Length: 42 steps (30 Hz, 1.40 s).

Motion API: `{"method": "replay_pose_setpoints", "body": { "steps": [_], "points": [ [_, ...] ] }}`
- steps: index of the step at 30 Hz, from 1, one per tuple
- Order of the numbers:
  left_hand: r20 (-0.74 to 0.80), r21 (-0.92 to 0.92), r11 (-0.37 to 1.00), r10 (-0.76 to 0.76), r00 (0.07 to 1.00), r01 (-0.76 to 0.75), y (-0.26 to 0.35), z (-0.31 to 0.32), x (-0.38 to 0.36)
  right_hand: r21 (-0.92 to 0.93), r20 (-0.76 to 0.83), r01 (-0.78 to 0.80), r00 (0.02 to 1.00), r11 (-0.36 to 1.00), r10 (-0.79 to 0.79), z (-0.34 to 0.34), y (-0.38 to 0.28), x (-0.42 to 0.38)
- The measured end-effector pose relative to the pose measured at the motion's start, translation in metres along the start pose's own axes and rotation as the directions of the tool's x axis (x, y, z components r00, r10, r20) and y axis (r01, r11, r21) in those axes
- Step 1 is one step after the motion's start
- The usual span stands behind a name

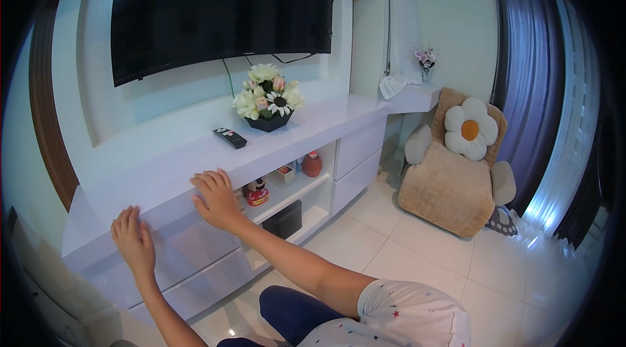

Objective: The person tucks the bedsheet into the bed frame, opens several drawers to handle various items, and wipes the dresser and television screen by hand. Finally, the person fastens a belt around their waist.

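Observation:
My left hand [134, 239] rests with its fingertips on the front edge of the white cabinet [130, 194], fingers extended and holding nothing. Farther right along the same edge lies my right hand [218, 198], its fingers spread and nothing in them. Behind it on the cabinet top is a black remote [230, 138], the nearest object to that hand, touched by neither. A flower arrangement [267, 96] in a dark angular pot stands just beyond the remote.
A large television [222, 11] hangs above the cabinet. Open shelves below hold a red figurine [256, 192], a red jar [312, 164] and a black box [283, 220]. At the right stands a tan chair [447, 184] with a flower cushion [470, 129], beside curtains [531, 86].

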<state>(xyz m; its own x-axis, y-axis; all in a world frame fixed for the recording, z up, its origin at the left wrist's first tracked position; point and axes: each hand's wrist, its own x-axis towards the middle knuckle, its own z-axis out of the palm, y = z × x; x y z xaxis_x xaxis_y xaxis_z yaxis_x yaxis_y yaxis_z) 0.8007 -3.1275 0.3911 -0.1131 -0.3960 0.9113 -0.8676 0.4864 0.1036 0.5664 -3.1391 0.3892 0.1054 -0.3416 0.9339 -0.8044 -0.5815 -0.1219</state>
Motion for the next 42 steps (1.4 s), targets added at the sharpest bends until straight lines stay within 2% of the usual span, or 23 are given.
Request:
{"method": "replay_pose_setpoints", "body": {
  "steps": [7, 10, 13, 19, 37, 42],
  "points": [
    [0.032, 0.040, 0.999, 0.023, 0.999, -0.024, -0.008, 0.008, -0.002, 0.028, 0.013, -0.021, 1.000, 0.999, 0.021, -0.001, 0.001, -0.001],
    [0.044, 0.055, 0.996, 0.062, 0.997, -0.064, -0.017, 0.011, -0.002, 0.048, 0.096, -0.050, 0.994, 0.998, 0.045, -0.009, -0.001, -0.002],
    [0.050, 0.060, 0.994, 0.085, 0.995, -0.088, -0.020, 0.015, -0.002, 0.096, 0.111, -0.018, 0.994, 0.995, 0.007, -0.014, 0.003, -0.003],
    [0.074, 0.085, 0.994, 0.068, 0.995, -0.075, -0.020, 0.015, 0.000, 0.092, 0.031, -0.004, 1.000, 0.996, 0.001, -0.008, 0.006, -0.005],
    [0.121, 0.109, 0.987, 0.106, 0.987, -0.120, -0.030, 0.016, 0.000, 0.110, -0.053, 0.013, 0.999, 0.994, -0.007, -0.004, 0.009, -0.007],
    [0.127, 0.109, 0.988, 0.095, 0.987, -0.109, -0.029, 0.016, 0.000, 0.103, -0.034, 0.003, 0.999, 0.995, 0.001, -0.002, 0.012, -0.008]
  ]
}}
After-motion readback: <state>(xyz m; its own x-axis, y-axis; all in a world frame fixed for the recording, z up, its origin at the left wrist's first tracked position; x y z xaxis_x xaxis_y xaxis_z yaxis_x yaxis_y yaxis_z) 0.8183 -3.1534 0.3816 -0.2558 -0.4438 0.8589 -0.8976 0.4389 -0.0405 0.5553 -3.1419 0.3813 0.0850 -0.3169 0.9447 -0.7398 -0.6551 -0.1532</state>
